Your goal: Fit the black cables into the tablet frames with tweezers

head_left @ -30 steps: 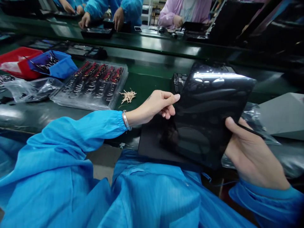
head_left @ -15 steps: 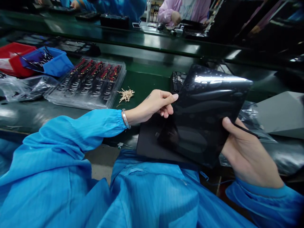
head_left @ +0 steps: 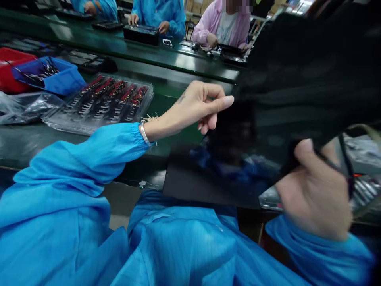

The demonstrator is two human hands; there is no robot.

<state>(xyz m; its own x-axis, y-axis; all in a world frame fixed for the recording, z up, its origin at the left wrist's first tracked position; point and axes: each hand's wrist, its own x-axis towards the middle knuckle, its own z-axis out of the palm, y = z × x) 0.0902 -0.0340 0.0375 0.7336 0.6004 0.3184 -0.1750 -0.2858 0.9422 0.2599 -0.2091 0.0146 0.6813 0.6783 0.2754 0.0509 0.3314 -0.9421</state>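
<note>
A glossy black panel [head_left: 297,91] fills the right of the view, lifted and tilted toward me, blurred by motion. My left hand [head_left: 199,105] pinches its left edge between thumb and fingers. My right hand [head_left: 312,190] grips its lower right corner, thumb on the front, with a thin black tool lying across the fingers. Under the panel a flat black mat [head_left: 193,182] rests at the bench's near edge. Both arms wear blue sleeves, and a metal bangle sits on my left wrist.
A clear tray of red-and-black parts [head_left: 101,101] lies left of centre. Behind it stand a blue bin [head_left: 53,77] and a red bin [head_left: 8,71]. A plastic bag [head_left: 24,107] lies at far left. Other people work at the far bench [head_left: 178,55].
The black panel has risen and swung closer to the camera, now covering much of the upper right. Both hands went up with it, and the view is blurred.
</note>
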